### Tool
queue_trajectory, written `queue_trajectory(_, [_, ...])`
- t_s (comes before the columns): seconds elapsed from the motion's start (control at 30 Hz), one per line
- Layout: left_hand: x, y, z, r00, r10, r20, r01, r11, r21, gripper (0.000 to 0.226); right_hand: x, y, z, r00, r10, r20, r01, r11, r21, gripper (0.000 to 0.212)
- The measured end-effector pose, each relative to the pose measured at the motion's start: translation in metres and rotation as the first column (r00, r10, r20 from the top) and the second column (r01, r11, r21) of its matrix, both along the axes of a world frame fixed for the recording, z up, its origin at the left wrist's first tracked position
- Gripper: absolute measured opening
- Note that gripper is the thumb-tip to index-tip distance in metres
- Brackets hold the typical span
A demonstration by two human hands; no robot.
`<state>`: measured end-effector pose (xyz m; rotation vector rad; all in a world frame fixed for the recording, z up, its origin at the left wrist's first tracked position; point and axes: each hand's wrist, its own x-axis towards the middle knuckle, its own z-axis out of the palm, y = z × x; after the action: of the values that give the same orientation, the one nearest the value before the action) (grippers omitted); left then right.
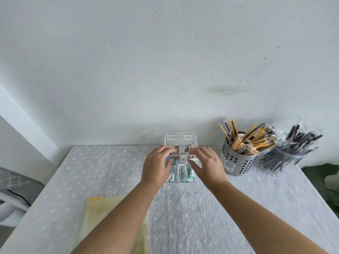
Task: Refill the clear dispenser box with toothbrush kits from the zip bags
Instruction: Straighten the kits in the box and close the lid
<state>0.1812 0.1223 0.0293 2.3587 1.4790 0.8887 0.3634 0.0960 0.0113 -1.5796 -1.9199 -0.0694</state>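
Here, both hands grip the clear dispenser box (180, 143) holding toothbrush kits (180, 173).

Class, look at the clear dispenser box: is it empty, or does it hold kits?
It holds kits. Through the clear dispenser box wall, upright packets show between both hands. How full, cannot tell.

Your left hand (157, 165) and right hand (208, 165) reach forward side by side, palms down, fingers loosely curled.
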Motion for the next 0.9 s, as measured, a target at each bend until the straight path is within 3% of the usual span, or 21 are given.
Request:
queue_trajectory(0.17, [0.002, 0.019, -0.004, 0.999, 0.019, 0.040, -0.021, 0.999, 0.043, 0.031, 0.002, 0.021, -0.003, 0.999, 0.013, -0.030, -0.010, 0.997, 0.081, 0.023])
queue_trajectory(0.67, [0.023, 0.066, -0.012, 0.992, 0.116, -0.046, -0.112, 0.990, 0.084, 0.034, 0.010, 0.074, -0.003, 0.999, -0.012, -0.031, 0.013, 0.999, 0.053, 0.021])
queue_trajectory(0.8, [0.023, 0.066, -0.001, 0.991, 0.108, -0.077, -0.107, 0.994, 0.009, 0.034, 0.008, 0.073, 0.010, 0.995, -0.049, -0.083, 0.042, 0.996, -0.085, 0.023])
queue_trajectory(0.9, [0.021, 0.067, 0.014, 0.991, 0.049, -0.128, -0.064, 0.992, -0.109, 0.038, 0.003, 0.073, 0.024, 0.994, -0.102, -0.027, 0.092, 0.960, -0.264, 0.024])
